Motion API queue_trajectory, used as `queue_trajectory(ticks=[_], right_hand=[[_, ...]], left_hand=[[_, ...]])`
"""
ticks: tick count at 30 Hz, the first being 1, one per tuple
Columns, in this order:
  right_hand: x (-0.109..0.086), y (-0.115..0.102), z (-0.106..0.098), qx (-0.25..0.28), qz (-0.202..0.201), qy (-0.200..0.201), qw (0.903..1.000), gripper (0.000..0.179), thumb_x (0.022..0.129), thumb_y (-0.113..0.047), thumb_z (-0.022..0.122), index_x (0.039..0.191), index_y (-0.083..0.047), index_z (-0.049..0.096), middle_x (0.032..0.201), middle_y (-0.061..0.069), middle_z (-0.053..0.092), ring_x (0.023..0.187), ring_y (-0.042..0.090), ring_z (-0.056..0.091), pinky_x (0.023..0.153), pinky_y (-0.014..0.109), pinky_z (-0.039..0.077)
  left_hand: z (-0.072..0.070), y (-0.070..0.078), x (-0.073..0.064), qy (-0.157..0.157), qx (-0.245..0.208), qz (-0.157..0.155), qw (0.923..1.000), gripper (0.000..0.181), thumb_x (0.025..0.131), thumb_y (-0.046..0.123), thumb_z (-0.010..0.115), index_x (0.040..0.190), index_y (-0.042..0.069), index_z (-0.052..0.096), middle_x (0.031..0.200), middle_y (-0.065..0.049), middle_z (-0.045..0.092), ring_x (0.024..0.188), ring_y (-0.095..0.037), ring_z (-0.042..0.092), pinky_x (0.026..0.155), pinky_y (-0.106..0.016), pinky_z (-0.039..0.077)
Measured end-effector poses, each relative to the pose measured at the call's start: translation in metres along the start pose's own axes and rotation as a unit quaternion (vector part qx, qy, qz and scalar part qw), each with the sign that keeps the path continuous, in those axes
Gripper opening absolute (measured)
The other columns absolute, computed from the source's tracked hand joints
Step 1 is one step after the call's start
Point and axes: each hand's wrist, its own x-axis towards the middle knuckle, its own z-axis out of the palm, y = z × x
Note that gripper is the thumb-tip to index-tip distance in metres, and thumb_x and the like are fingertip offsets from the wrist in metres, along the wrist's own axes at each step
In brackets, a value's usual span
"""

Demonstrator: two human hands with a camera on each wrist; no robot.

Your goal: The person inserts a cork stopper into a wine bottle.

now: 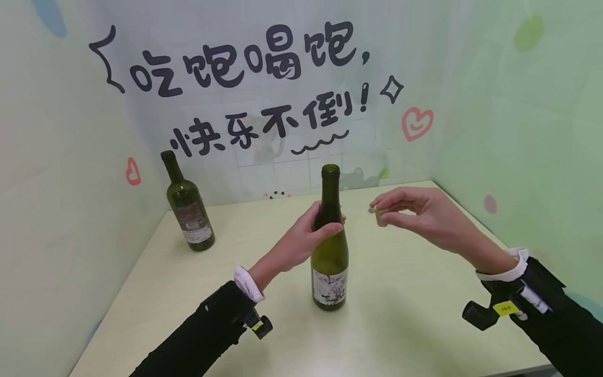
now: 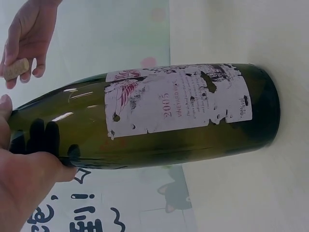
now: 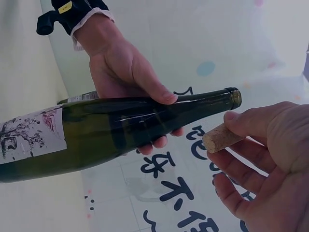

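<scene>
A green wine bottle (image 1: 330,256) with a worn, torn label stands upright on the table, its mouth uncovered. My left hand (image 1: 303,238) grips it around the shoulder, just below the neck. To the right of the bottle, my right hand (image 1: 419,212) pinches a cork (image 1: 381,217) between thumb and fingers. In the right wrist view the cork (image 3: 221,139) lies close to the bottle's mouth (image 3: 235,98) but apart from it. The left wrist view shows the label (image 2: 178,99) from its other side, with "2005" printed on it.
A second, darker green wine bottle (image 1: 190,209) stands at the table's back left, its label partly white. The pale table (image 1: 264,340) meets a back wall (image 1: 301,178) with black lettering, and side walls rise at left and right.
</scene>
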Motion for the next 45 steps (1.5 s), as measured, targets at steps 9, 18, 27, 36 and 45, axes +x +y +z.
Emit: queue_trajectory(ticks=[9, 18, 27, 36, 45], right_hand=[[0.005, -0.017, -0.005, -0.017, -0.011, 0.051, 0.9985, 0.018, 0.085, -0.007, 0.07, 0.103, -0.011, 0.07, 0.107, 0.004, 0.068, 0.096, 0.015, 0.066, 0.081, 0.026, 0.052], [0.026, -0.047, -0.007, 0.018, -0.029, 0.091, 0.9953, 0.017, 0.086, -0.004, 0.068, 0.102, -0.002, 0.069, 0.11, 0.008, 0.067, 0.097, 0.019, 0.066, 0.082, 0.026, 0.051], [0.057, -0.071, -0.005, 0.051, -0.048, 0.104, 0.9921, 0.021, 0.085, -0.006, 0.07, 0.105, 0.002, 0.069, 0.109, 0.011, 0.068, 0.097, 0.022, 0.066, 0.083, 0.028, 0.051], [0.075, -0.074, -0.001, 0.099, -0.068, 0.093, 0.9884, 0.021, 0.086, -0.003, 0.068, 0.105, 0.004, 0.068, 0.107, 0.014, 0.067, 0.091, 0.024, 0.067, 0.083, 0.028, 0.051], [0.085, -0.062, 0.012, 0.111, -0.054, 0.081, 0.989, 0.022, 0.086, -0.005, 0.068, 0.105, 0.006, 0.067, 0.109, 0.013, 0.066, 0.087, 0.024, 0.067, 0.083, 0.032, 0.051]], left_hand=[[0.009, 0.009, -0.007, 0.008, 0.008, -0.001, 0.9999, 0.052, 0.091, 0.035, 0.062, 0.135, 0.015, 0.042, 0.128, -0.003, 0.056, 0.12, -0.018, 0.053, 0.1, -0.04, 0.04], [0.009, 0.009, -0.01, 0.014, 0.008, -0.002, 0.9999, 0.053, 0.091, 0.034, 0.063, 0.136, 0.017, 0.042, 0.129, -0.005, 0.055, 0.12, -0.02, 0.052, 0.101, -0.042, 0.039], [0.009, 0.006, -0.014, 0.017, 0.01, 0.0, 0.9998, 0.053, 0.09, 0.038, 0.063, 0.135, 0.019, 0.042, 0.129, -0.003, 0.054, 0.121, -0.019, 0.051, 0.1, -0.043, 0.039], [0.013, 0.004, -0.013, 0.01, 0.006, -0.001, 0.9999, 0.053, 0.09, 0.037, 0.063, 0.136, 0.019, 0.042, 0.129, 0.0, 0.054, 0.12, -0.02, 0.051, 0.1, -0.044, 0.04], [0.013, 0.004, -0.016, 0.011, 0.009, 0.004, 0.9999, 0.053, 0.091, 0.038, 0.062, 0.136, 0.019, 0.041, 0.13, -0.004, 0.053, 0.119, -0.02, 0.051, 0.1, -0.044, 0.04]])
